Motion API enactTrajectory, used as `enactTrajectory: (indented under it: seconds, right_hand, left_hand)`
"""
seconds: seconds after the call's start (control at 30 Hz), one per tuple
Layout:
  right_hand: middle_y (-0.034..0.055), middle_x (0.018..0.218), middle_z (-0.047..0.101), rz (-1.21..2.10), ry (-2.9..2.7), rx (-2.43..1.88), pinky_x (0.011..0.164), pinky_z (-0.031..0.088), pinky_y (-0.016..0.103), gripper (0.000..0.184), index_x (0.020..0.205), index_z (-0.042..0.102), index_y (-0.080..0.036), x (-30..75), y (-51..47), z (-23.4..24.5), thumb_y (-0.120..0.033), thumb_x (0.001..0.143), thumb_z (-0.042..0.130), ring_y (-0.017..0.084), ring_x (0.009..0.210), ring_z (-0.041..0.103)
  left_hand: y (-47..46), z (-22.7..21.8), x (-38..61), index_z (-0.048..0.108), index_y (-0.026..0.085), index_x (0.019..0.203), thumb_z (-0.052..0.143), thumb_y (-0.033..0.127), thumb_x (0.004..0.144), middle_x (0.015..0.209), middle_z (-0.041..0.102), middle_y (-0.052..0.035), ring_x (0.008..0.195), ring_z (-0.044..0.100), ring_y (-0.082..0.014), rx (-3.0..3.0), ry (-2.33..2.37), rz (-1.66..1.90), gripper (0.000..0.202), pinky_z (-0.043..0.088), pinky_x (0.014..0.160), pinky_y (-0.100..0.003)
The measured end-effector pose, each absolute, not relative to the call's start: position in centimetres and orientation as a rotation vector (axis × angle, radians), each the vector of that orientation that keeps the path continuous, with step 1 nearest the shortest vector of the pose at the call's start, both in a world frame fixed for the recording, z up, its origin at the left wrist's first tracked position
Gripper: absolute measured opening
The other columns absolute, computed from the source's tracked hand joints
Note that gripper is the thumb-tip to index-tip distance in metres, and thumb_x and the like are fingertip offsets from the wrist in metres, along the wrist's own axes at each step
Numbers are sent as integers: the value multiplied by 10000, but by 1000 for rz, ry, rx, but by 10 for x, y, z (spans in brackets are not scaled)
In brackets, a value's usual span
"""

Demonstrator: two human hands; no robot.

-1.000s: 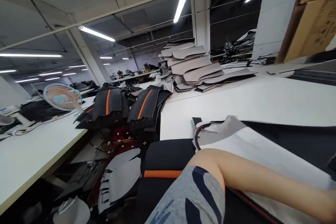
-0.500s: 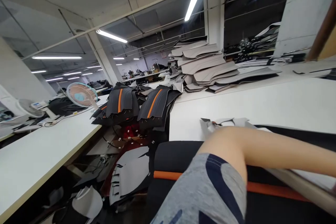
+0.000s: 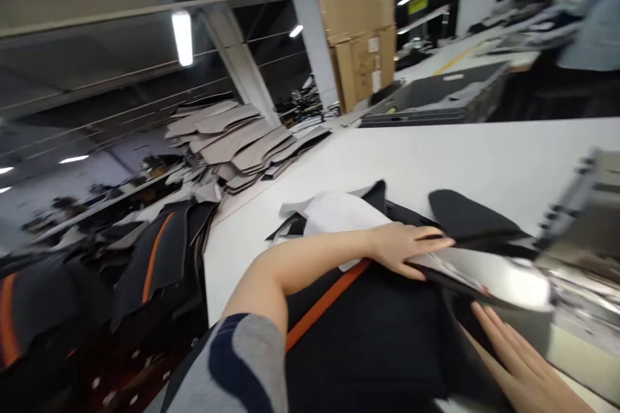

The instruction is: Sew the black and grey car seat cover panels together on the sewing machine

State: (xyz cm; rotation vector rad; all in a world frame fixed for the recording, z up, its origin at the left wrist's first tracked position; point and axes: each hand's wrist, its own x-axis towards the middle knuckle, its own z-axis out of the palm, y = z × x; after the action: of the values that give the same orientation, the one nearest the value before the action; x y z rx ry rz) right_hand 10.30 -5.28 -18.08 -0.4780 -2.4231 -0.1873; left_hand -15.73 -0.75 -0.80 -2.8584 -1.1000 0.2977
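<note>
A large black fabric panel (image 3: 387,335) with an orange stripe (image 3: 327,303) spreads across the front of the table. My left hand (image 3: 407,248) rests at its far edge, fingers stretched and thumb apart. My right hand (image 3: 526,361) lies flat against the panel's right side with straight fingers, partly cut off by the frame. Between and beyond the hands is a shiny metal machine part (image 3: 526,281), apparently a sewing machine's bed. White and grey pieces (image 3: 339,210) lie behind my left forearm. A black rounded piece (image 3: 472,216) sits past my left hand.
A blurred machine body (image 3: 586,219) stands at the right. Stacked grey panels (image 3: 237,135) pile up at the back left. Black striped pieces (image 3: 165,251) hang over the left table edge. Cardboard boxes (image 3: 358,26) rise behind the white table (image 3: 484,155). A person (image 3: 593,26) is at the far right.
The view has swung right, bringing both hands and the machine into sight. My left arm still reaches across the black panel; the fan has left the view.
</note>
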Motion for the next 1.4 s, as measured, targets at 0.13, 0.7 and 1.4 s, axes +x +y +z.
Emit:
enactTrajectory:
  seconds: [0.13,0.7,1.4]
  right_hand:
    - [251,1449,300,-307,-2425,-563,913,503,481,761,1421,345,-76,96,-70,-144,-266,709,534,362,1317,342]
    - [151,942,680,-206,-2394,-816,955,411,558,294,904,726,-111,76,-97,-143,-304,685,693,372,994,573]
    - [196,1178,600,-217,-2200,-899,1073,220,443,631,1102,641,-21,81,-92,-130,-474,667,702,335,1110,506]
  left_hand:
    - [1,8,-168,357,98,1394,549,340,877,1383,392,-180,1212,448,-257,-2894,-994,386,602,368,1022,-360]
    - [-62,-2,-46,496,252,1204,580,381,824,867,685,5,768,656,-232,-2875,-1688,695,410,457,577,-276]
    - [-72,-2,-75,357,83,1353,437,95,857,916,597,-95,797,586,-242,-2668,-1155,872,502,517,661,-367]
